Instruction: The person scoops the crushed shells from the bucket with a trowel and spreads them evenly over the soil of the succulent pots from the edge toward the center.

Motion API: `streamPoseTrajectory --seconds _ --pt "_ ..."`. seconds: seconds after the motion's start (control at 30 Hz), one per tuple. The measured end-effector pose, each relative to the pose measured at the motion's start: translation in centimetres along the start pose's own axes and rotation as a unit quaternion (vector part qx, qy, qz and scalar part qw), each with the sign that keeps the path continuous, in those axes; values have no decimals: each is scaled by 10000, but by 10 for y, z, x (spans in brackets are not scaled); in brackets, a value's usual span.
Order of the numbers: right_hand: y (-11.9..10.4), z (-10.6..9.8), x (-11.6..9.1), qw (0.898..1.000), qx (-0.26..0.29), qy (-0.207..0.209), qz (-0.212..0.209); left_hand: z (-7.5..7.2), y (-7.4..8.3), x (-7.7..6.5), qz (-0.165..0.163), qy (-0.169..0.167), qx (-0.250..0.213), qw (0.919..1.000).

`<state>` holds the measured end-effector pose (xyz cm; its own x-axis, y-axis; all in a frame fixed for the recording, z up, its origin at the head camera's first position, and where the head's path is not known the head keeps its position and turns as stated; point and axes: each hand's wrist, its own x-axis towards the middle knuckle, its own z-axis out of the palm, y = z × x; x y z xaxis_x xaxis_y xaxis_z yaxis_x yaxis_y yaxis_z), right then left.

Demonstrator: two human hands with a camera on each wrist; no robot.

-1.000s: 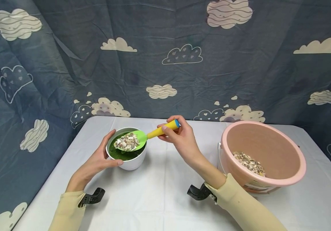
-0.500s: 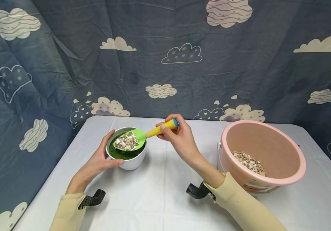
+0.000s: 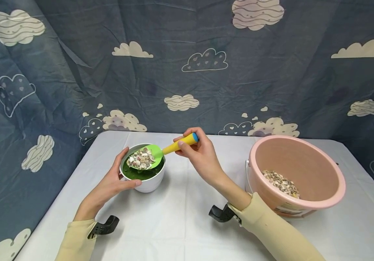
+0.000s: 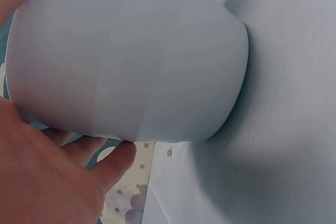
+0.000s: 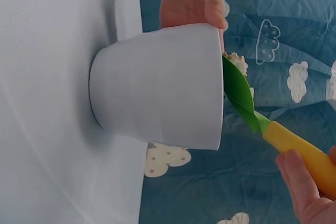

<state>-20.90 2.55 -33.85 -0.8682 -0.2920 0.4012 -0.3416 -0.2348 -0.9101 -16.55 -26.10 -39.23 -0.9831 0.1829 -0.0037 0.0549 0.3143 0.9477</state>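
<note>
My left hand [image 3: 113, 179] holds a white flower pot [image 3: 150, 185] upright on the table, thumb at the near rim and fingers round the left side. Dark green material shows inside the pot. My right hand [image 3: 203, 156] grips the yellow handle of a small trowel [image 3: 157, 154], whose green blade carries a heap of pale shell-like bits [image 3: 140, 159]. That blade lies over the pot's mouth. In the right wrist view the trowel [image 5: 239, 90] slants down to the rim, its tip near or at the edge. Only the pot's outer wall [image 4: 157, 61] shows in the left wrist view.
On the right stands a pink bucket [image 3: 299, 156] with more shell-like bits [image 3: 281, 184] in its bottom. Its white wire handle [image 3: 247, 177] hangs at the left side. A white cloth [image 3: 187, 224] covers the table, and a dark cloud-patterned curtain [image 3: 161, 83] hangs behind.
My right hand has shifted slightly left and upward, and the trowel has slid a little further left over the pot. The left hand and pot stay almost still.
</note>
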Motion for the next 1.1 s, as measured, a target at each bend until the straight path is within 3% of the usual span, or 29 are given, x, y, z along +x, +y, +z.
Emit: streamPoseTrajectory --seconds 0.33,0.6,1.1 --pt "-3 1 -2 9997 -258 -33 29 3 3 -2 -104 16 107 9999" --pt "-25 9 -6 9989 -446 -77 -80 3 4 -2 -130 64 168 9998" --pt "-17 11 -6 9982 -494 -126 -307 4 3 -4 -125 119 204 9996"
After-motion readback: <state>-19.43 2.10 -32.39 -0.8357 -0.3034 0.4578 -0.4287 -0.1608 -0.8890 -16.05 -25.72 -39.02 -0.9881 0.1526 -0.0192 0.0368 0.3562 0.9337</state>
